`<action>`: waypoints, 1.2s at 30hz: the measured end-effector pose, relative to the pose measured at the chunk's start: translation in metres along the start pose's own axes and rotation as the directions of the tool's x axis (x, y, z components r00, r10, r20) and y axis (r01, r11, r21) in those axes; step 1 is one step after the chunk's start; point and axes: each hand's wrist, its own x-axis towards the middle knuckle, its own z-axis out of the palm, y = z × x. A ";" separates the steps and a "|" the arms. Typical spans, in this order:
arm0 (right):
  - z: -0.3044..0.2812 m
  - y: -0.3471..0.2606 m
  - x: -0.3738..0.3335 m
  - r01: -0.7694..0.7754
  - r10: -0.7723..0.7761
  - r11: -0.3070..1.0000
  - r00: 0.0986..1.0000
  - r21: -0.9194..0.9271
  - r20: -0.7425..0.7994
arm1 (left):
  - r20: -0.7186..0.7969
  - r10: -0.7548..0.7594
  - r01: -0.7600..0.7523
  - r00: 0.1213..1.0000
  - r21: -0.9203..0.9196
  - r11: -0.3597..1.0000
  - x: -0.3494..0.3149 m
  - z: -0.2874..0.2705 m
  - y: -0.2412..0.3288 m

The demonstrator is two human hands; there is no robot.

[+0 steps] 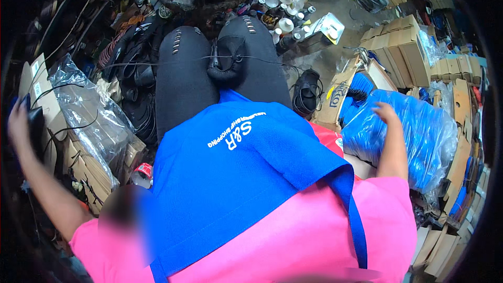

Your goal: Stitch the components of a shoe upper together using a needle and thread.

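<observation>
My left hand (20,123) reaches far out at the left edge, its fingers against a dark, smooth piece (35,123) whose kind I cannot make out. Beside it are a light cardboard sheet (34,86) and a clear plastic bag (86,107). On the right, my right hand (386,113) is over a large clear plastic bag of blue items (403,136); its fingers are apart and slightly bent, with nothing seen in them. A black, rounded, padded piece (228,65) rests between my knees, a thin black cord running across. A blue cloth (220,178) covers my lap.
White-capped bottles (288,8) cluster on the floor ahead, by a square can (329,29). Cardboard boxes (401,50) stack up at the right. A black corded object (306,91) sits near my right knee. Dark tangled material (136,63) fills the left side.
</observation>
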 end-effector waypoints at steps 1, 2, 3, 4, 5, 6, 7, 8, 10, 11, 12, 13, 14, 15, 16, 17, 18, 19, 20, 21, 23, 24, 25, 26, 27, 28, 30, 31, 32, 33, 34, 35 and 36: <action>0.002 -0.048 0.005 0.218 -0.241 0.968 0.947 0.125 0.212 | -0.006 0.121 -0.118 0.993 -0.267 0.956 -0.013 0.045 0.028; 0.009 -0.090 -0.004 0.485 -0.513 0.852 0.848 0.199 0.132 | 0.145 0.402 -0.223 0.904 -0.641 0.734 -0.052 0.055 0.131; -0.008 -0.170 -0.033 0.401 -0.478 0.825 0.871 0.398 0.113 | -0.100 0.602 -0.549 0.792 -0.548 0.631 -0.087 0.083 0.172; -0.006 -0.217 -0.049 0.644 -0.645 0.627 0.745 0.439 -0.172 | 0.085 0.657 -0.366 0.749 -0.774 0.517 -0.141 0.055 0.253; -0.027 -0.273 -0.075 0.509 -0.637 0.524 0.766 0.683 -0.082 | 0.045 0.749 -0.455 0.661 -0.769 0.449 -0.171 0.058 0.281; -0.039 -0.309 -0.091 0.494 -0.684 0.480 0.728 0.725 -0.044 | 0.061 0.796 -0.457 0.602 -0.792 0.406 -0.194 0.066 0.303; -0.044 -0.336 -0.099 0.471 -0.725 0.440 0.689 0.765 -0.008 | 0.159 0.807 -0.314 0.569 -0.865 0.392 -0.213 0.063 0.324; -0.038 -0.357 -0.102 0.499 -0.766 0.305 0.635 0.812 -0.103 | 0.192 0.832 -0.255 0.520 -0.895 0.365 -0.221 0.070 0.338; -0.034 -0.383 -0.104 0.507 -0.779 0.257 0.613 0.823 -0.134 | 0.167 0.822 -0.235 0.545 -0.910 0.341 -0.229 0.078 0.350; -0.038 -0.384 -0.102 0.507 -0.780 0.258 0.611 0.822 -0.132 | 0.200 0.813 -0.262 0.547 -0.881 0.393 -0.228 0.078 0.351; -0.042 -0.385 -0.100 0.497 -0.772 0.314 0.630 0.809 -0.088 | 0.208 0.798 -0.252 0.566 -0.878 0.408 -0.224 0.079 0.348; -0.045 -0.383 -0.097 0.483 -0.758 0.371 0.651 0.793 -0.042 | 0.216 0.783 -0.240 0.583 -0.875 0.420 -0.219 0.081 0.344; -0.045 -0.381 -0.096 0.511 -0.770 0.311 0.629 0.801 -0.103 | 0.258 0.753 -0.207 0.605 -0.863 0.461 -0.215 0.080 0.337; -0.046 -0.375 -0.091 0.460 -0.766 0.301 0.639 0.835 -0.076 | 0.268 0.726 -0.128 0.634 -0.889 0.440 -0.210 0.087 0.330; -0.043 -0.375 -0.088 0.450 -0.756 0.313 0.651 0.836 -0.067 | 0.331 0.719 -0.100 0.611 -0.869 0.484 -0.204 0.093 0.322; -0.040 -0.374 -0.086 0.439 -0.745 0.325 0.665 0.838 -0.059 | 0.392 0.711 -0.074 0.584 -0.846 0.528 -0.200 0.097 0.319; -0.041 -0.372 -0.085 0.444 -0.748 0.274 0.656 0.853 -0.102 | 0.393 0.712 -0.074 0.582 -0.847 0.527 -0.198 0.101 0.320; -0.041 -0.370 -0.085 0.447 -0.751 0.222 0.646 0.867 -0.141 | 0.295 0.683 0.002 0.668 -0.919 0.395 -0.200 0.102 0.320; -0.052 -0.365 -0.089 0.459 -0.726 0.262 0.673 0.849 -0.139 | 0.205 0.626 0.059 0.752 -0.967 0.247 -0.200 0.102 0.320; -0.053 -0.356 -0.080 0.358 -0.729 0.255 0.682 0.898 -0.065 | 0.200 0.640 0.023 0.742 -0.962 0.273 -0.195 0.098 0.321; -0.060 -0.357 -0.076 0.659 -0.707 0.330 0.646 0.676 -0.286 | 0.041 0.736 -0.237 0.675 -0.933 0.269 -0.196 0.078 0.340; -0.062 -0.360 -0.078 0.659 -0.707 0.333 0.647 0.674 -0.284 | -0.036 0.788 -0.323 0.615 -0.923 0.210 -0.200 0.077 0.351; -0.064 -0.367 -0.082 0.772 -0.727 0.317 0.571 0.551 -0.381 | -0.110 0.831 -0.406 0.546 -0.902 0.147 -0.202 0.075 0.364; -0.067 -0.374 -0.086 0.860 -0.744 0.300 0.481 0.412 -0.464 | -0.091 0.872 -0.417 0.481 -0.899 0.136 -0.206 0.071 0.376; -0.071 -0.381 -0.091 0.861 -0.744 0.301 0.481 0.410 -0.464 | -0.109 0.888 -0.406 0.447 -0.909 0.093 -0.208 0.073 0.385; -0.077 -0.388 -0.096 0.854 -0.766 0.296 0.479 0.427 -0.429 | -0.034 0.908 -0.397 0.417 -0.906 0.149 -0.207 0.074 0.394; -0.080 -0.395 -0.092 0.906 -0.810 0.257 0.392 0.336 -0.436 | 0.042 0.921 -0.389 0.387 -0.898 0.205 -0.199 0.080 0.405; -0.082 -0.397 -0.090 0.906 -0.810 0.258 0.392 0.335 -0.436 | 0.103 0.946 -0.359 0.307 -0.908 0.216 -0.194 0.084 0.409; -0.084 -0.399 -0.088 0.940 -0.834 0.258 0.333 0.223 -0.440 | 0.161 0.961 -0.330 0.223 -0.916 0.230 -0.191 0.087 0.411; -0.085 -0.400 -0.087 0.962 -0.858 0.251 0.273 0.109 -0.436 | 0.161 0.961 -0.329 0.225 -0.916 0.230 -0.189 0.089 0.413; -0.085 -0.400 -0.087 0.962 -0.858 0.251 0.273 0.108 -0.436 | 0.185 0.967 -0.313 0.173 -0.921 0.232 -0.188 0.090 0.414; -0.085 -0.401 -0.087 0.957 -0.857 0.263 0.290 0.123 -0.425 | 0.208 0.971 -0.296 0.121 -0.926 0.235 -0.187 0.091 0.414; -0.086 -0.402 -0.087 0.951 -0.857 0.275 0.308 0.139 -0.414 | 0.208 0.970 -0.295 0.122 -0.926 0.236 -0.186 0.094 0.415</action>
